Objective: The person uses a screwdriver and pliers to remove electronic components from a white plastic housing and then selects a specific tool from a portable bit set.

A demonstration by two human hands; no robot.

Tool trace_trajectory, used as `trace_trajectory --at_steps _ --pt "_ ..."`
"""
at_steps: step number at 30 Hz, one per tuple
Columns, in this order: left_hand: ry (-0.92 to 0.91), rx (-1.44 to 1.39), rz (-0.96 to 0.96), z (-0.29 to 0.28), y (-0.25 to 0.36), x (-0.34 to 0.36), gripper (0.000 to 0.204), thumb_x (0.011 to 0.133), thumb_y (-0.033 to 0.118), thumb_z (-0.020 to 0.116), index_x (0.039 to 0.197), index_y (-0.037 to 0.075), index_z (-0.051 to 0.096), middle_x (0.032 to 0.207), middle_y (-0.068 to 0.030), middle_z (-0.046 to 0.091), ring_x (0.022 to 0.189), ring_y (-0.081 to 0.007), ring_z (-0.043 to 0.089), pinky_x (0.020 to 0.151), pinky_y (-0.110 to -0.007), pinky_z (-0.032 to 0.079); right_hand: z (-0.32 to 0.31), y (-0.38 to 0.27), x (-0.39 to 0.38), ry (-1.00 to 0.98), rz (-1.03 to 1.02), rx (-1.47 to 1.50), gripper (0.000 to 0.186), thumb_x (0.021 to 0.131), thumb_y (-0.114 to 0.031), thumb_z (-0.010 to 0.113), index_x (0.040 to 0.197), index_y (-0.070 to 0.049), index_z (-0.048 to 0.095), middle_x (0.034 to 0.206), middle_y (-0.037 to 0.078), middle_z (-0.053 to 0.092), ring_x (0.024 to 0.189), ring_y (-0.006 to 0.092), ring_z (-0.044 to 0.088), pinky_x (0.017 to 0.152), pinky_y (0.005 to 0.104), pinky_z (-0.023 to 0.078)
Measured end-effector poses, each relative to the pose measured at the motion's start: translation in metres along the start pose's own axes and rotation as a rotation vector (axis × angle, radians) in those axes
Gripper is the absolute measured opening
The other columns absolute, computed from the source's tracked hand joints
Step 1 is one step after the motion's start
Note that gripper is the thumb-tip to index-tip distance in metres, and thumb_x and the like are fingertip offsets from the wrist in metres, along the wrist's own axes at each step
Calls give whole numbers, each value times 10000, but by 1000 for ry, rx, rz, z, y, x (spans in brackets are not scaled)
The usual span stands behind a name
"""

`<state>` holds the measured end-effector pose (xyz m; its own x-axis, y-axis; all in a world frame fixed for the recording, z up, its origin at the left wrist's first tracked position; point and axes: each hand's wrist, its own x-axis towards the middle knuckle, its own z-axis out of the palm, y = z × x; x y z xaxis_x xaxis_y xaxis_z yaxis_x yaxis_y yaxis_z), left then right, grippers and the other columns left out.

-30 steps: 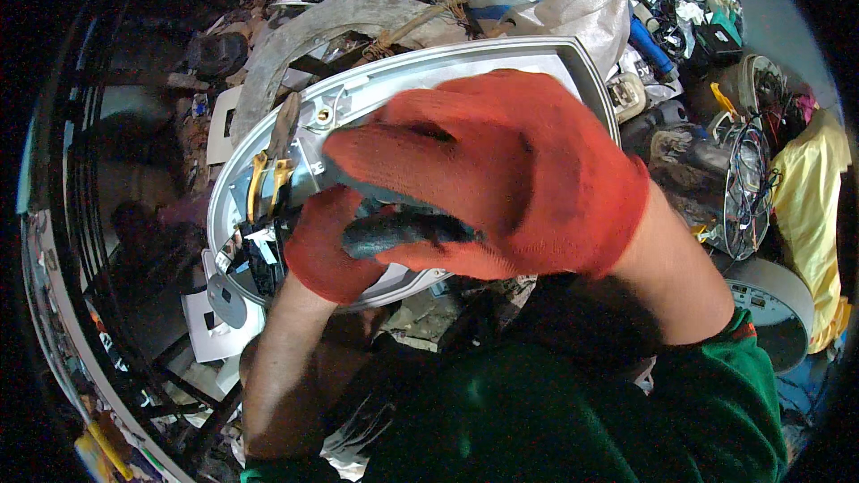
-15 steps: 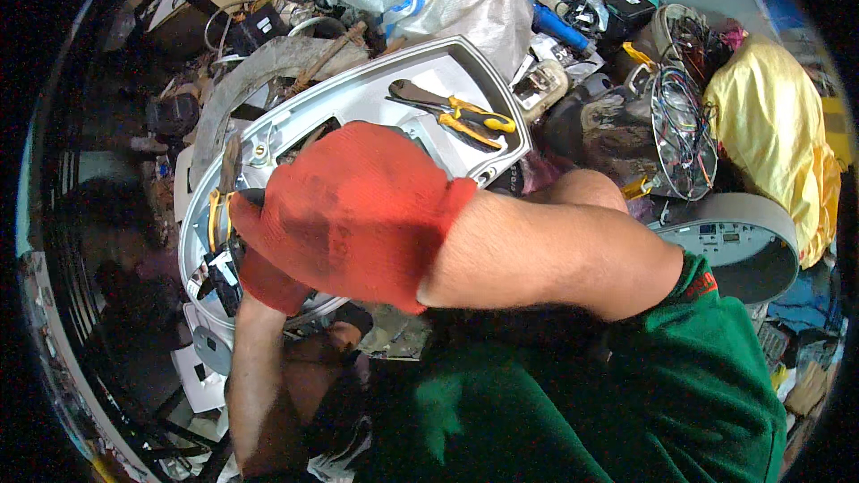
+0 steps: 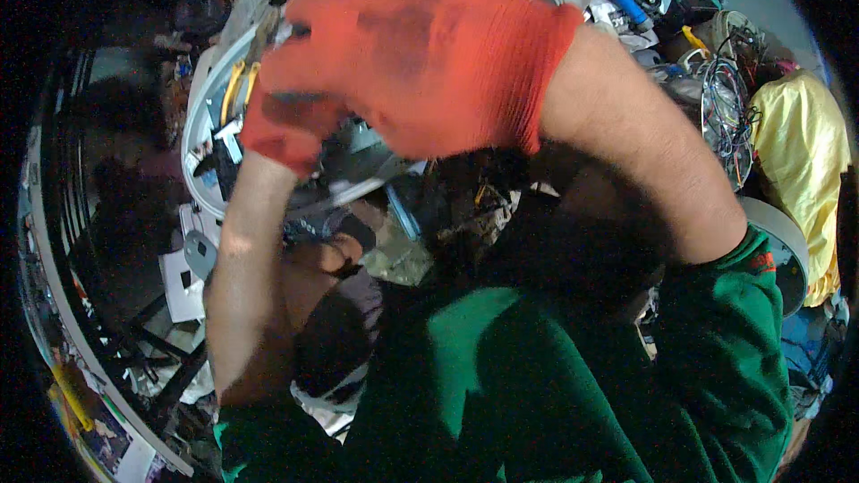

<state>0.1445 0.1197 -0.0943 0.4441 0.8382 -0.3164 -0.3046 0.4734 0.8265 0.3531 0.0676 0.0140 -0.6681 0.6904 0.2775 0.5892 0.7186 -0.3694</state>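
Both hands wear red work gloves and meet over a pale oval housing (image 3: 190, 148) with a raised rim. My right hand (image 3: 429, 58) is curled, with its palm side turned away. Beside and partly under it, my left hand (image 3: 291, 116) is closed too. Whatever the two hands grip is hidden behind the gloves. Just left of my left hand, yellow tool handles (image 3: 232, 89) stick up inside the housing. Small dark and white parts (image 3: 229, 139) lie below them, near the rim. My right hand and forearm cover most of the housing's right part.
A yellow sack (image 3: 796, 170) and a round bundle of wires (image 3: 727, 121) stand at the right. Behind the wires lie a blue cylinder (image 3: 626, 0) and mixed scrap. A grey round casing (image 3: 780, 228) is by my right sleeve. At left is a dark slatted frame (image 3: 76, 152).
The view has tipped, so the housing sits higher in the picture. The hands stay together over it, the right less bunched. Pliers seen at the housing's right are now hidden.
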Motion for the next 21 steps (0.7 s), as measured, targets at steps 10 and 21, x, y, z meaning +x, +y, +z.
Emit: trace_trajectory --at_steps 10,21 --pt "-196 1485 573 -73 18 8 546 860 165 720 1350 58 505 1222 -93 636 1055 -199 637 921 -354 516 27 31 3 435 -207 -73 516 812 -178 670 1280 0 545 1059 219 632 986 382 618 880 447 509" --pt "-40 1374 416 -23 17 -6 387 876 265 731 1180 41 651 1101 -92 707 977 -206 667 877 -350 518 18 46 -17 296 -138 29 574 867 -229 701 1403 -136 519 1211 205 615 1144 368 594 1120 509 357"
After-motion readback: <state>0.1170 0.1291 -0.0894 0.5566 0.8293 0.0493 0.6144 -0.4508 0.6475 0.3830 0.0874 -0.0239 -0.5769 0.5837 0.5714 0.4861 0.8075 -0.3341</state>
